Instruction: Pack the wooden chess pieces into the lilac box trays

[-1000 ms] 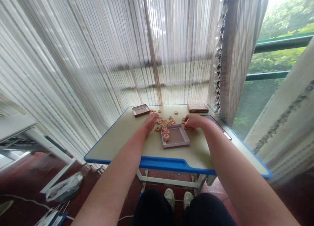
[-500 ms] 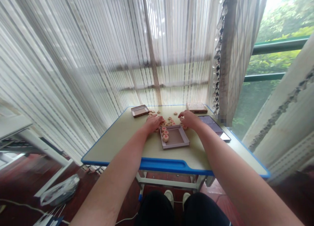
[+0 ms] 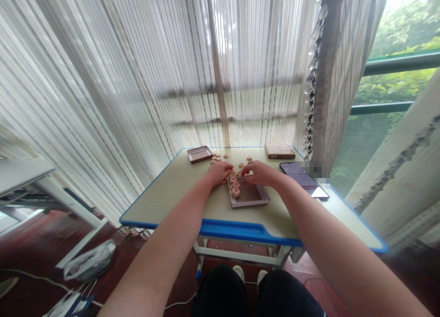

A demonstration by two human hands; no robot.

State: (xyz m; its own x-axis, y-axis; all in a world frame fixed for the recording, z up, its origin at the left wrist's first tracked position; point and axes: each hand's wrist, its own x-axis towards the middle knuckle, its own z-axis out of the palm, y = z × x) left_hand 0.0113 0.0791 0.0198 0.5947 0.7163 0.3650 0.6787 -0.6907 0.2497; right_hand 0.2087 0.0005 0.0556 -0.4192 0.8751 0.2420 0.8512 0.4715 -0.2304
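Round wooden Chinese chess pieces lie loose behind a shallow open box. Three pieces with red characters, the nearest one a Chinese chess piece, stand in a row along the box's left side. At the box's back left corner, my left hand has its fingers curled closed around what looks like a piece, mostly covered by the fingertips. My right hand reaches over the back edge of the box, fingers bent and apart. Nothing shows between them, though the fingertips partly hide the pieces below.
An open box lid is at the table's back left, beside several pieces. A closed flat box lies at the back right. On the right rests a dark tablet. The table has a blue edge; sheer curtains hang behind it.
My right hand has moved left, from the box's right side to over its back edge. My left hand's fingers have curled in more. The whole view has shifted slightly.
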